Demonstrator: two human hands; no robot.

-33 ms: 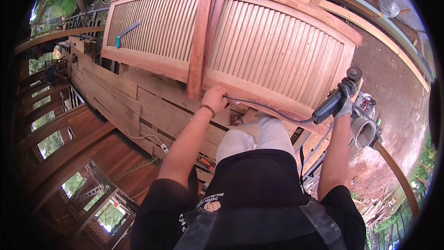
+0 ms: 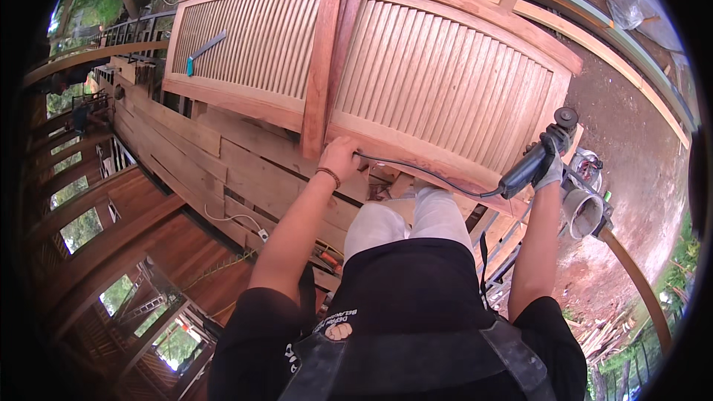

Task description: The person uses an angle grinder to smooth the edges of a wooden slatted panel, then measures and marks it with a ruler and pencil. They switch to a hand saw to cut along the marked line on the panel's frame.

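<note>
Clearly the left hand (image 2: 340, 157) presses fingers on the slatted door panel (image 2: 416, 67), steadying it, while the right hand (image 2: 548, 171) clamps the angle grinder (image 2: 536, 162) at its edge.

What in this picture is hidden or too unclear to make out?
- Head view: the grinder disc's contact with the louvred door is hidden behind the tool head and right hand.
- Left hand: fingertips hidden over the door's lower rail.
- Cord: its far end is hidden.
- Blue-handled tool: too small to identify.

The person wears a black short-sleeved shirt (image 2: 416, 289), pale grey trousers (image 2: 405, 215), a dark wristband (image 2: 327, 175) on the left wrist, and a grey glove (image 2: 553, 171) on the right hand.
</note>
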